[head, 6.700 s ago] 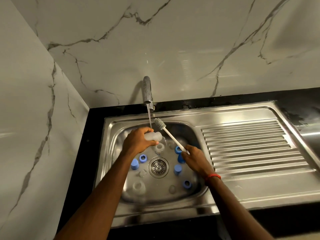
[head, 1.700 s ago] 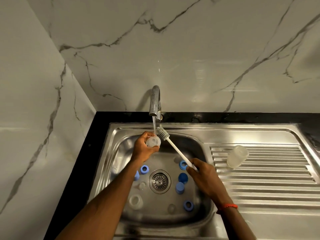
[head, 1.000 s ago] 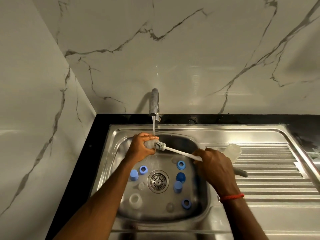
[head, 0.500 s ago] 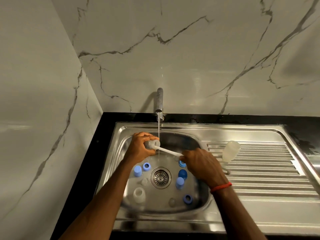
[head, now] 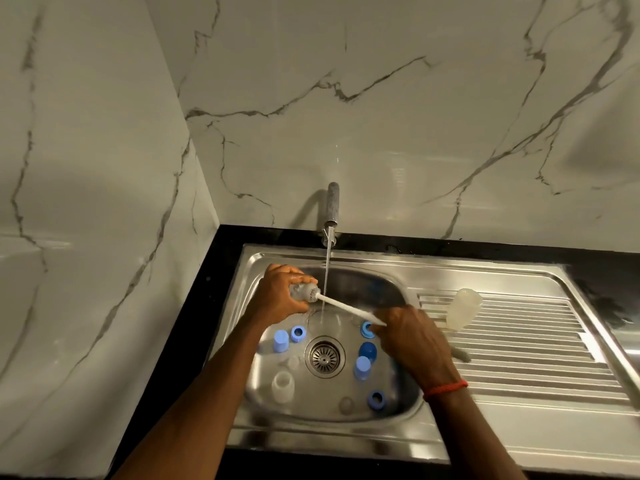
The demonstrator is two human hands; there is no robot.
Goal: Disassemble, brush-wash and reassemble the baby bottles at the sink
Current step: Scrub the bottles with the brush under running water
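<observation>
At the bottom of the frame lies the front rim of the stainless steel sink (head: 311, 441). In the lower part of its basin stand a small clear plastic bottle body (head: 283, 386), a clear silicone teat (head: 346, 405) and a blue screw ring (head: 376, 399). Around the round metal drain (head: 325, 355) sit two pale blue caps (head: 280, 341), further blue rings and another small clear piece, all loose and apart from one another.

Just above, at centre right, the right hand (head: 412, 341) curls its fingers round the end of the long white-handled bottle brush (head: 349, 309). At centre left the left hand (head: 280, 299) wraps round a small clear baby bottle (head: 301, 291), held on its side with its mouth to the right. The brush's grey bristle head sits at that mouth, just left of the thin stream of water (head: 327, 265).

Further right, one clear bottle body (head: 464, 308) lies tilted on the ribbed drainboard. Beyond, the steel tap (head: 331, 209) runs against the white marble wall.

Disassembly looks complete, since every part sits separate. Brushing seems partway through: one body appears set aside as washed, one is under the brush, and the body, teats, rings and caps in the basin likely await washing. Reassembly has not begun.
</observation>
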